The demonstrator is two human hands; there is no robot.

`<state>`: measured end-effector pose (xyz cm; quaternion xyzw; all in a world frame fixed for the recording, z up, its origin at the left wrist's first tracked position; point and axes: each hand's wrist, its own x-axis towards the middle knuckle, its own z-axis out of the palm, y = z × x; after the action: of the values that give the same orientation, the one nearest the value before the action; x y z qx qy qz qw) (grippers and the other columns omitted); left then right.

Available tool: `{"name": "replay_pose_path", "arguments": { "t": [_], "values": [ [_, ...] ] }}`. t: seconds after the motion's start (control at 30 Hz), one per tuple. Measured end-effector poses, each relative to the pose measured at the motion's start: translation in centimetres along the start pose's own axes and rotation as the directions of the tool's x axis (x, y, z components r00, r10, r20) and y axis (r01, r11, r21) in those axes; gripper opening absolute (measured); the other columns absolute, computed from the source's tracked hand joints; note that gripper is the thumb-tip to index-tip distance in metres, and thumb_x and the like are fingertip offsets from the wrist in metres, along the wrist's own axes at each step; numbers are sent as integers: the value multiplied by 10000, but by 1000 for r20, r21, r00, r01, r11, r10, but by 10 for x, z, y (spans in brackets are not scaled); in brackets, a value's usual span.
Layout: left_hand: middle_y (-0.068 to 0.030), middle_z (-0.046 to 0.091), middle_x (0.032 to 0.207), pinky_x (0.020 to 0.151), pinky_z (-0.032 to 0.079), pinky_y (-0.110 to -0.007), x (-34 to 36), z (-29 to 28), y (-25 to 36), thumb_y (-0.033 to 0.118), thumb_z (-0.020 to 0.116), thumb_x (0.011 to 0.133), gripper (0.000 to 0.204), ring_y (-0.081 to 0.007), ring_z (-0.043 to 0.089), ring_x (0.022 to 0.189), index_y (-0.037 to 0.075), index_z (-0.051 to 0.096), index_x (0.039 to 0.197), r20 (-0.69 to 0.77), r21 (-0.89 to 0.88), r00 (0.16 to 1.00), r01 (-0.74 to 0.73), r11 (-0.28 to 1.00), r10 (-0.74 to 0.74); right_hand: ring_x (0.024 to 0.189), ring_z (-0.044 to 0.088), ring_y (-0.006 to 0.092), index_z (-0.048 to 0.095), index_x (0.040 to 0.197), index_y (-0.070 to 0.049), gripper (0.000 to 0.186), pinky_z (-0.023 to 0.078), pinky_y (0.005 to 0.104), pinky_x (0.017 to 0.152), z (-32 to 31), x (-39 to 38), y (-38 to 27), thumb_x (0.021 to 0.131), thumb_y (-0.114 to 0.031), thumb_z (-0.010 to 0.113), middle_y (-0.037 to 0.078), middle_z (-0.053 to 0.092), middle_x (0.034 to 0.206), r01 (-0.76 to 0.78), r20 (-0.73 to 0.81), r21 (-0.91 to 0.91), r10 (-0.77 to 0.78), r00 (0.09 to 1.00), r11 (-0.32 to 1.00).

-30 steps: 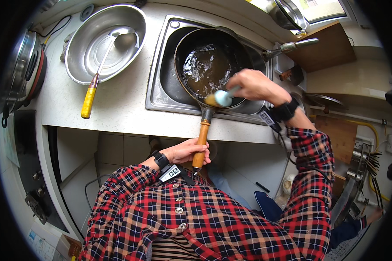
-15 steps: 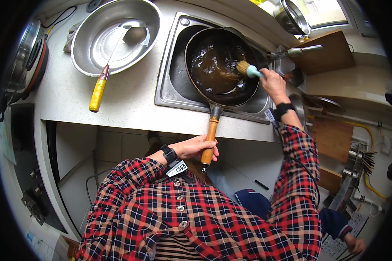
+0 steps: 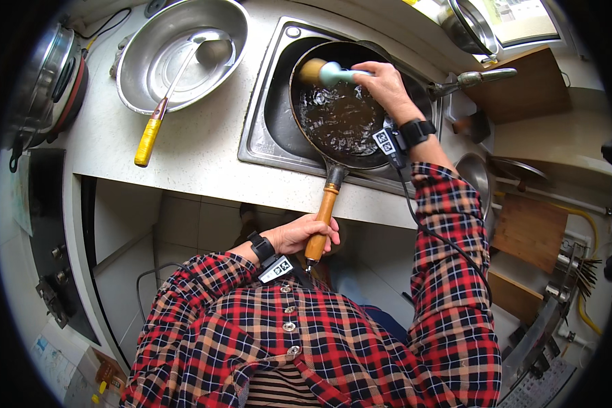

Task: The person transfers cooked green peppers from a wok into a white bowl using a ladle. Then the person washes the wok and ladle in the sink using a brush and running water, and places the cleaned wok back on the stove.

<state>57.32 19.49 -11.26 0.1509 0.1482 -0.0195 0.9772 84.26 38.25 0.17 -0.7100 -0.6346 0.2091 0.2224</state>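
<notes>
A dark wok (image 3: 315, 146) with brownish water in it rests over the sink (image 3: 265, 139), its wooden handle (image 3: 325, 207) pointing toward me. My left hand (image 3: 302, 234) is closed around the lower part of that handle. In my right hand (image 3: 389, 88) is a scrubbing brush (image 3: 332, 75) with a light blue handle and tan bristles. The brush is at the far left inside wall of the wok, slightly blurred. Whether the bristles touch the metal I cannot tell.
Left on the counter stands a steel basin (image 3: 143, 61) with a ladle (image 3: 151, 132) leaning in it, its yellow handle over the rim. Stacked pots (image 3: 44, 81) are at the far left. The faucet (image 3: 472, 78) and a cutting board (image 3: 523, 88) are at right.
My right hand has swept the brush from the wok's right side to its far left wall. My left hand keeps its grip. Another person's arm at lower right has gone from view.
</notes>
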Motion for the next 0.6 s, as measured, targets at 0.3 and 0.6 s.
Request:
{"name": "replay_pose_path", "arguments": {
  "t": [0.3, 0.6],
  "values": [
    [-46, 548, 791, 621, 507, -293, -7, 9, 1, 130, 592, 939, 202, -116, 531, 604, 49, 518, 1108, -18, -300, 998, -65, 952, 62, 749, 664, 399, 580, 952, -51, 217, 527, 508, 674, -34, -115, 43, 761, -137, 637, 206, 668, 765, 44, 189, -618, 94, 977, 785],
    [39, 449, 645, 461, 403, -218, -13, 20, 11, 142, 592, 955, 115, -43, 420, 467, 98, 486, 970, -254, -206, 967, -62, 977, 7, 709, 650, 366, 646, 904, -96, 182, 524, 459, 644, 22, -45, -49, 799, -239, 687, 162, 639, 716, 441, 358, -243, -342, 869, 864]
  ]
}}
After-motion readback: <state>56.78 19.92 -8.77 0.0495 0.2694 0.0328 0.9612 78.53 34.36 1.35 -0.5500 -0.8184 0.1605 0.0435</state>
